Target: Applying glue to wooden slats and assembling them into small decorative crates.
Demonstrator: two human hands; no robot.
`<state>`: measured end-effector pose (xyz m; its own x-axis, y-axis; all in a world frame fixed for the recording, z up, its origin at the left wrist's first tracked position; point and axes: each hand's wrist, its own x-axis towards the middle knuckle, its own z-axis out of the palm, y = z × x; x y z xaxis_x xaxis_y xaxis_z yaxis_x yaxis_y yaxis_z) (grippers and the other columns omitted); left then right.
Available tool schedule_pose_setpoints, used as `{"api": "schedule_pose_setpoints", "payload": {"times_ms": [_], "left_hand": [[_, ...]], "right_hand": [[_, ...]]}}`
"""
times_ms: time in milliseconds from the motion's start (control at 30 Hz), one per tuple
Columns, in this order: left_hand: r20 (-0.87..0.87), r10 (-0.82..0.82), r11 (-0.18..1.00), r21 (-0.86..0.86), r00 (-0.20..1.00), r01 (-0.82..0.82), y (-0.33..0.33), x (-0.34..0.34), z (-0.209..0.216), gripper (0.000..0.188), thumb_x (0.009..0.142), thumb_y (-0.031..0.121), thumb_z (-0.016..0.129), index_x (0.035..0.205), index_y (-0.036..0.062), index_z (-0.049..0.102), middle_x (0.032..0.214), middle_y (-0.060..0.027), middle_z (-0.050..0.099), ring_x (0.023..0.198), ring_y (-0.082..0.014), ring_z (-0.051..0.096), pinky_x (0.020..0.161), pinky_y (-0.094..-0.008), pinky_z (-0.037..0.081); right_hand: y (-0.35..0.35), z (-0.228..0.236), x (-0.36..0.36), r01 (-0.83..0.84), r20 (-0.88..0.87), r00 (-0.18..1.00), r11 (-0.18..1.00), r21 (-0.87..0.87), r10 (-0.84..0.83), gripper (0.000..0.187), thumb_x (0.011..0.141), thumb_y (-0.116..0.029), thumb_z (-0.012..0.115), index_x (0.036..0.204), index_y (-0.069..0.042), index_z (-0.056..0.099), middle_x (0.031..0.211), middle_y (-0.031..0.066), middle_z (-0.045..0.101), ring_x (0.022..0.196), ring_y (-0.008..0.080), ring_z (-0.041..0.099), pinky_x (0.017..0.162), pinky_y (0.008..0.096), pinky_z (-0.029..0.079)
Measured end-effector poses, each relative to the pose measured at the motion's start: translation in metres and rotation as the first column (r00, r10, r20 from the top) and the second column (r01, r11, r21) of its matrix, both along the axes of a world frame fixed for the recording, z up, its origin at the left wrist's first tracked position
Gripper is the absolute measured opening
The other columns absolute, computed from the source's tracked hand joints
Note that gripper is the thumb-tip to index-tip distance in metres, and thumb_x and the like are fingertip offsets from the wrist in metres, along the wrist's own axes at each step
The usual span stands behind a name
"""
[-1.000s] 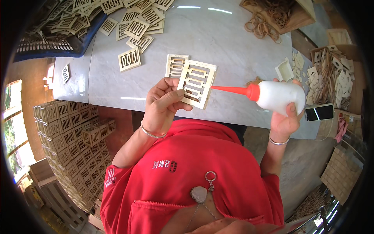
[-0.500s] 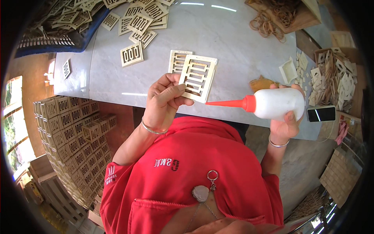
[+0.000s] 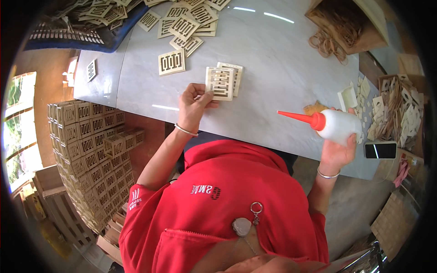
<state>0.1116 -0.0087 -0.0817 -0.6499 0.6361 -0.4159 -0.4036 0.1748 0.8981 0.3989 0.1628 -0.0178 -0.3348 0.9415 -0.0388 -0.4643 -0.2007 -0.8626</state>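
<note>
While your left hand (image 3: 196, 101) pinches the lower left corner of a panel (image 3: 220, 84) between thumb and fingers, your right hand (image 3: 337, 150) wraps the body of a white bottle (image 3: 339, 125), thumb along its near side. You have the panel tilted up over the tabletop (image 3: 273, 63), partly covering a second panel (image 3: 238, 78) just behind it. The bottle lies on its side in your grip, and its red nozzle (image 3: 295, 116) points left toward the panel, well apart from it. Beyond your left hand, a pile of panels (image 3: 184, 28) sits beside the blue basket (image 3: 119, 42). Near your right hand you have a phone (image 3: 380, 150) and a small tray (image 3: 347, 97), with rubber bands (image 3: 326, 44) farther up, spilling from a wooden box (image 3: 376, 22). To your left, below the tabletop's edge, stands a stack of slotted boxes (image 3: 86, 154)
</note>
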Motion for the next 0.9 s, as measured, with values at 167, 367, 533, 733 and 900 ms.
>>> {"api": "schedule_pose_setpoints", "payload": {"times_ms": [167,367,533,733,900], "left_hand": [[-0.162,-0.132,0.966,-0.244,0.978,0.090,-0.001,-0.008,0.011,0.024,0.081,0.011,0.066,0.094,-0.0044,0.053,0.083,-0.0106,0.059,0.065,-0.0138,0.061,0.058,-0.0259,0.051],[-0.886,-0.340,0.934,-0.356,0.315,0.007,-0.020,-0.090,0.006,0.040,0.072,0.019,0.072,0.104,0.0022,0.055,0.101,-0.0109,0.054,0.085,-0.0246,0.057,0.072,-0.0340,0.047],[-0.852,-0.522,0.851,-0.516,0.043,0.101,-0.008,-0.147,0.012,0.054,0.068,0.024,0.073,0.115,0.0067,0.054,0.116,-0.0114,0.051,0.106,-0.0298,0.048,0.090,-0.0403,0.040],[-0.671,-0.741,0.671,-0.740,0.008,0.056,-0.005,-0.157,0.021,0.054,0.065,0.027,0.074,0.114,0.0107,0.057,0.107,-0.0065,0.052,0.105,-0.0261,0.048,0.089,-0.0385,0.039],[-0.877,-0.448,0.866,-0.474,-0.172,0.163,-0.028,-0.132,0.056,0.023,0.069,0.012,0.067,0.092,0.0098,0.066,0.084,-0.0016,0.056,0.082,-0.0195,0.055,0.072,-0.0327,0.040]], "right_hand": [[0.004,0.000,0.006,-0.006,-0.003,1.000,1.000,0.002,0.006,0.072,0.078,-0.034,0.061,0.133,0.004,0.033,0.118,0.0223,0.050,0.113,0.0372,0.048,0.103,0.0469,0.032],[0.008,-0.005,0.006,0.062,0.022,0.998,0.998,-0.028,-0.061,0.070,0.079,-0.033,0.058,0.133,0.004,0.033,0.119,0.0232,0.049,0.115,0.0372,0.046,0.104,0.0466,0.031],[0.008,-0.003,-0.002,0.039,0.021,0.999,0.998,-0.039,-0.039,0.069,0.080,-0.033,0.056,0.133,0.005,0.033,0.120,0.0237,0.048,0.116,0.0373,0.046,0.104,0.0468,0.030],[0.006,-0.003,-0.003,0.037,0.019,0.999,0.999,-0.039,-0.036,0.069,0.081,-0.033,0.056,0.133,0.005,0.032,0.121,0.0236,0.047,0.116,0.0374,0.046,0.104,0.0473,0.030],[0.008,-0.003,0.001,-0.014,-0.044,0.999,0.998,-0.056,0.011,0.071,0.080,-0.034,0.057,0.134,0.004,0.030,0.121,0.0227,0.047,0.117,0.0371,0.045,0.104,0.0477,0.030]]}}
